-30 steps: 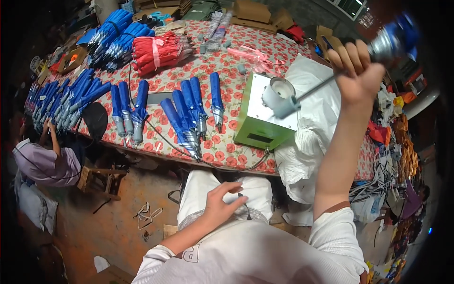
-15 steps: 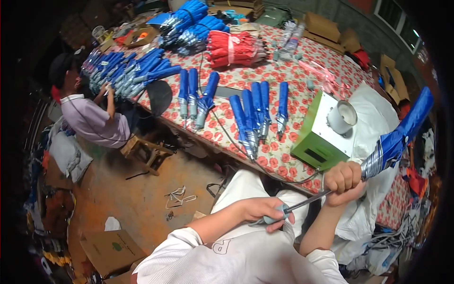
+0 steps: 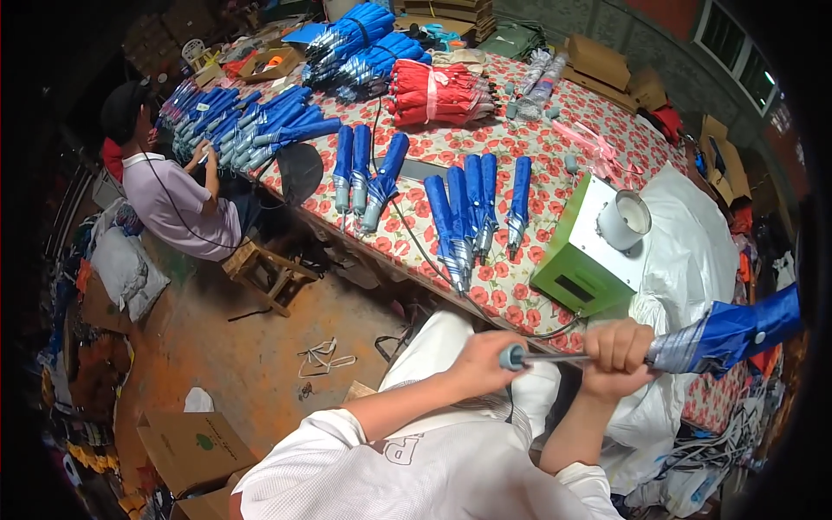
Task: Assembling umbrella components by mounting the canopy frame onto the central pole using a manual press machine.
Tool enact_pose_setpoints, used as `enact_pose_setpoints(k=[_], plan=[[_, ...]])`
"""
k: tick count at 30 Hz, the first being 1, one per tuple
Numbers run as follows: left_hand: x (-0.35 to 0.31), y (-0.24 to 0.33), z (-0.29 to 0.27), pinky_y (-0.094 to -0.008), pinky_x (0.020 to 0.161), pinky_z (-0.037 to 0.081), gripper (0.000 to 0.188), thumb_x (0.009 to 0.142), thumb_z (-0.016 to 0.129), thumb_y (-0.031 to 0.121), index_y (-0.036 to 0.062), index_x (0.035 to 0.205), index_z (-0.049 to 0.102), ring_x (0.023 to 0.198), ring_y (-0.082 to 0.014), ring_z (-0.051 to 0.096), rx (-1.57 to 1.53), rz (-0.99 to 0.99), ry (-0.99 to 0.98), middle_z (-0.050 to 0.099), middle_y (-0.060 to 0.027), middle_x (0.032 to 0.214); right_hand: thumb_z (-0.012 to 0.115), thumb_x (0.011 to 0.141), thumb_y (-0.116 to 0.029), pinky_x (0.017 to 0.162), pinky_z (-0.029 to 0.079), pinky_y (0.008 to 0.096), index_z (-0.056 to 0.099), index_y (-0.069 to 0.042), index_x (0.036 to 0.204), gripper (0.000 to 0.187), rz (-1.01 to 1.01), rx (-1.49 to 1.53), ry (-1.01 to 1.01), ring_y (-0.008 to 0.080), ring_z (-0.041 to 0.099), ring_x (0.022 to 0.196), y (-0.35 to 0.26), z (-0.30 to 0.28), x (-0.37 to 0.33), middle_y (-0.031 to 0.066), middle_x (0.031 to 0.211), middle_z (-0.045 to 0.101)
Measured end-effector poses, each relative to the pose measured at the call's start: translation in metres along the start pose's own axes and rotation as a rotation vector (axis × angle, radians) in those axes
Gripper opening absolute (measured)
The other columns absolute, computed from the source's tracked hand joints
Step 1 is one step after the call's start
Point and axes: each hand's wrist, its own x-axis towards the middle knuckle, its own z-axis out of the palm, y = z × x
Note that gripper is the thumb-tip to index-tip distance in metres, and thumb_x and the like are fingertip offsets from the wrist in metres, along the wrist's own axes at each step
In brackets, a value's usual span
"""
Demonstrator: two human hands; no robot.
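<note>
In front of my body I hold a folded blue umbrella (image 3: pixel 738 340) with silver lining at its rim, its canopy pointing right. My right hand (image 3: pixel 617 354) is wrapped round it at the canopy's lower end. My left hand (image 3: pixel 481 366) is closed on the grey handle (image 3: pixel 512 356), and a stretch of bare metal shaft shows between the two hands. On the table just beyond stands a green and white box-shaped machine (image 3: pixel 589 247) with a round white cup (image 3: pixel 624 218) on top. Folded blue umbrellas (image 3: pixel 468 208) lie left of the machine.
A flower-patterned cloth (image 3: pixel 537 130) covers the table. Red umbrellas tied in a bundle (image 3: pixel 438 91) and blue bundles lie at the back. At the left a person in a pale shirt (image 3: pixel 178 204) handles blue umbrellas. White plastic sacking (image 3: pixel 685 251) hangs at the right edge.
The umbrella has swung from slanting up to the right to nearly level, its canopy lower. My left hand has moved up with the handle; my right hand keeps its grip.
</note>
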Motion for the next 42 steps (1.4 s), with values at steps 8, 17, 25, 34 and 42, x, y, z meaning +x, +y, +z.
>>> enact_pose_setpoints(k=[8, 17, 25, 34, 42], plan=[[0.011, -0.001, 0.001, -0.0246, 0.062, 0.045, 0.015, 0.070, 0.076, 0.009, 0.0030, 0.080, 0.067, 0.061, -0.0133, 0.053, -0.668, -0.360, -1.041, 0.066, -0.0009, 0.072, 0.056, 0.081, -0.008, 0.043, 0.021, 0.0258, 0.035, -0.018, 0.051, 0.038, 0.321, 0.300, -0.189, 0.0099, 0.022, 0.035, -0.009, -0.014, -0.005, -0.0046, 0.040, 0.029], [0.015, -0.012, 0.021, -0.0289, 0.064, 0.047, 0.017, 0.067, 0.075, 0.005, 0.0029, 0.082, 0.066, 0.062, -0.0176, 0.055, 0.041, -0.152, 0.068, 0.067, -0.0050, 0.072, 0.047, 0.094, -0.027, 0.042, 0.018, 0.0258, 0.029, -0.021, 0.049, 0.049, 0.092, -0.002, 0.081, 0.0105, 0.017, 0.037, 0.024, -0.023, -0.002, -0.0044, 0.040, 0.026], [0.013, -0.003, 0.030, -0.0308, 0.067, 0.049, 0.018, 0.066, 0.075, 0.005, 0.0048, 0.082, 0.067, 0.066, -0.0217, 0.060, 0.019, -0.186, -0.038, 0.068, -0.0066, 0.076, 0.049, 0.095, -0.035, 0.046, 0.019, 0.0271, 0.027, -0.021, 0.048, 0.054, 0.274, 0.255, -0.133, 0.0111, 0.014, 0.037, -0.016, -0.023, 0.008, -0.0039, 0.041, 0.024], [0.044, -0.019, 0.062, -0.0313, 0.065, 0.049, 0.018, 0.066, 0.078, 0.007, 0.0053, 0.080, 0.066, 0.063, -0.0224, 0.058, 0.102, -0.039, 0.072, 0.067, -0.0074, 0.073, 0.058, 0.091, -0.028, 0.054, 0.033, 0.0281, 0.048, -0.011, 0.065, 0.032, 0.158, -0.127, -0.009, 0.0132, 0.034, 0.050, 0.000, -0.065, -0.006, 0.0006, 0.058, 0.046], [0.035, 0.000, 0.076, -0.0273, 0.064, 0.047, 0.018, 0.069, 0.079, 0.008, 0.0020, 0.079, 0.066, 0.061, -0.0162, 0.054, -0.046, -0.351, -0.309, 0.064, -0.0047, 0.067, 0.073, 0.085, -0.022, 0.069, 0.049, 0.0264, 0.063, -0.006, 0.100, 0.024, 0.265, -0.516, 0.172, 0.0145, 0.061, 0.075, -0.087, -0.077, 0.019, 0.0043, 0.087, 0.067]])
